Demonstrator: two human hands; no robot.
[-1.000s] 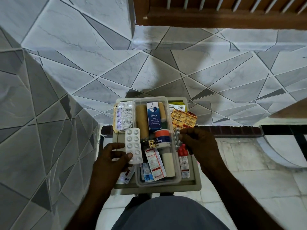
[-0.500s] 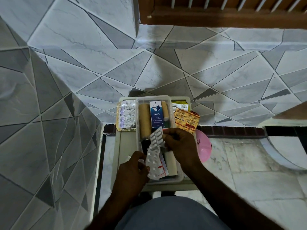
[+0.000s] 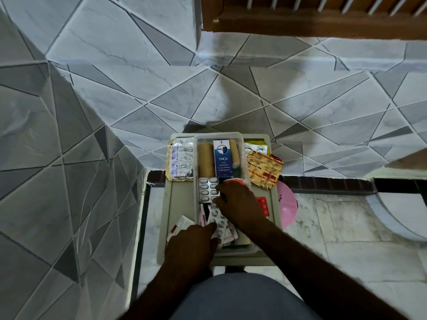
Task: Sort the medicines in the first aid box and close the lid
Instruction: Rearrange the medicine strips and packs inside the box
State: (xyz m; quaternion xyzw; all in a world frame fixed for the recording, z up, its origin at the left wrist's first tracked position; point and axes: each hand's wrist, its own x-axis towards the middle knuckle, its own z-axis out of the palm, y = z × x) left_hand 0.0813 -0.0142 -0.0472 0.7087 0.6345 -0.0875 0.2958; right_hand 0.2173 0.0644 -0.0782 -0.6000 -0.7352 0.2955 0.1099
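The clear first aid box [image 3: 217, 135] stands open on a beige stool top [image 3: 165, 215]. In its far half lie a tan bandage roll [image 3: 205, 160], a blue medicine carton [image 3: 222, 158] and a second roll [image 3: 234, 151]. A silver blister pack [image 3: 207, 189] lies flat in the middle of the box, and my right hand [image 3: 240, 204] grips its right edge with the fingertips. My left hand [image 3: 194, 245] reaches in from the near side and pinches a white blister strip [image 3: 217, 219] that lies over red-and-white packets in the near half.
Outside the box, silver strips [image 3: 181, 160] lie at the far left and orange strips [image 3: 264, 168] at the far right. A red blister [image 3: 263, 204] sits to the right, a white-red packet [image 3: 181, 225] to the left. A pink object [image 3: 287, 204] shows beyond the stool's right edge.
Both hands have moved down into the box. The silver pack that my right hand held up now lies flat, and the white strip in my left hand has dropped onto the packets.
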